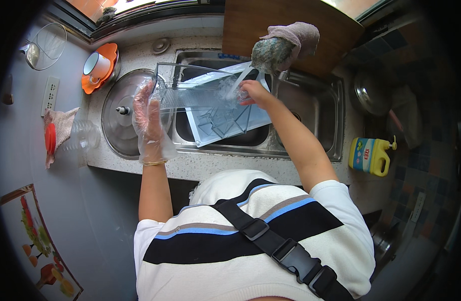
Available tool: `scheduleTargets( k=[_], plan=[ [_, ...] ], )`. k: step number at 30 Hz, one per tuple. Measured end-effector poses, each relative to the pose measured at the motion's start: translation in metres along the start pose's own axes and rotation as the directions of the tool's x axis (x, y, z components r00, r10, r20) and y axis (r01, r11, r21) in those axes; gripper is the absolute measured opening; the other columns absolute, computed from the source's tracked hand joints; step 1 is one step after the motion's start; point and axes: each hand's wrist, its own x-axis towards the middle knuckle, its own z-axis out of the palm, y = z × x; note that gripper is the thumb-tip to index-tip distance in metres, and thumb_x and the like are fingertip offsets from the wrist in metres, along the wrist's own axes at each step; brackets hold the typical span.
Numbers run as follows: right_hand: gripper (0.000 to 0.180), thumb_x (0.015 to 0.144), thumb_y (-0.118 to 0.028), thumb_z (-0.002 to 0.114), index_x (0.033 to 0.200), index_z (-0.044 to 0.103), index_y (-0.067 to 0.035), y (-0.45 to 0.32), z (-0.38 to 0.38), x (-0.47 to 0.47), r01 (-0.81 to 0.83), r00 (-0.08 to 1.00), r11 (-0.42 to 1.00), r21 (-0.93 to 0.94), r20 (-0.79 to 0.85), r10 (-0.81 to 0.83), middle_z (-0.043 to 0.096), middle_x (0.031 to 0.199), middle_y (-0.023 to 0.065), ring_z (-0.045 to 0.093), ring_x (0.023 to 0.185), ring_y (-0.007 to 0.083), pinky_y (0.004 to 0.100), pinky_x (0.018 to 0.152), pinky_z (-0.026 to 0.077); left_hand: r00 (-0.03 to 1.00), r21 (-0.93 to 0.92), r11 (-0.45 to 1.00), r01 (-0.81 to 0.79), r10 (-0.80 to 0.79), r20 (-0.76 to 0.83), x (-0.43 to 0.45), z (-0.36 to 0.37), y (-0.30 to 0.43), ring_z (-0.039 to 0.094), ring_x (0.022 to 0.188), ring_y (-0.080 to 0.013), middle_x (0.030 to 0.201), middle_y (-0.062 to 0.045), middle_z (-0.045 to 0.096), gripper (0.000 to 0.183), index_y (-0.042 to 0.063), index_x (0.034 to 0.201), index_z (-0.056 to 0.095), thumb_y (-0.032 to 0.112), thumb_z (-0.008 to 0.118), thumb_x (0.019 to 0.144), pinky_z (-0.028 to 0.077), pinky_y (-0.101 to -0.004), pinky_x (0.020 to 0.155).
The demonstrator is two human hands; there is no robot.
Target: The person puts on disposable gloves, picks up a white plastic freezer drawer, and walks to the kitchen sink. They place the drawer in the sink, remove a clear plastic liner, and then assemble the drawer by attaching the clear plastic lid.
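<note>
My left hand [150, 111], in a clear disposable plastic glove, grips the left end of a clear plastic bin [193, 97]. The bin has a ribbed panel and is held over the left sink basin. My bare right hand [256, 93] is at the bin's right end, beside a stream of running water [241, 79]. Splashing water blurs its fingertips, so a grip there cannot be made out. The water comes from below a tap wrapped in cloths [275, 52]. Under the bin, a white rectangular tray-like panel [258, 114] lies slanted across the basin.
A round metal lid [115, 129] rests on the counter at left, near an orange scalloped dish [88, 84] with a white enamel mug [97, 64]. The right basin [322, 113] adjoins a yellow pump jug [371, 156]. A wooden board [241, 28] leans behind the tap.
</note>
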Motion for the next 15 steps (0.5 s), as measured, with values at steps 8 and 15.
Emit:
scheduleTargets(
  k=[8, 15],
  plan=[
    [0.037, 0.078, 0.0, 0.049, 0.115, 0.045, -0.004, 0.001, 0.024, -0.017, 0.274, 0.962, 0.936, 0.222, -0.039, -0.272, 0.057, 0.111, 0.0091, 0.062, 0.093, 0.0231, 0.0376, 0.078, 0.055, 0.998, 0.09, 0.996, 0.003, 0.002, -0.063, -0.005, -0.022, -0.004, 0.039, 0.124, -0.0212, 0.133, -0.011, 0.044, 0.068, 0.005, 0.129, 0.043, 0.043, 0.068, 0.079, 0.027, -0.0366, 0.107],
    [0.04, 0.075, 0.006, 0.055, 0.113, 0.044, -0.004, 0.007, 0.029, -0.003, 0.523, 0.85, 0.828, 0.204, -0.193, -0.49, 0.057, 0.108, 0.0065, 0.06, 0.098, 0.0205, 0.0345, 0.083, 0.052, 0.959, 0.074, 0.962, 0.263, -0.269, 0.084, -0.016, -0.044, 0.01, 0.039, 0.123, -0.025, 0.135, -0.012, 0.035, 0.087, 0.012, 0.142, 0.025, 0.027, 0.071, 0.07, 0.035, -0.0396, 0.102]
  ],
)
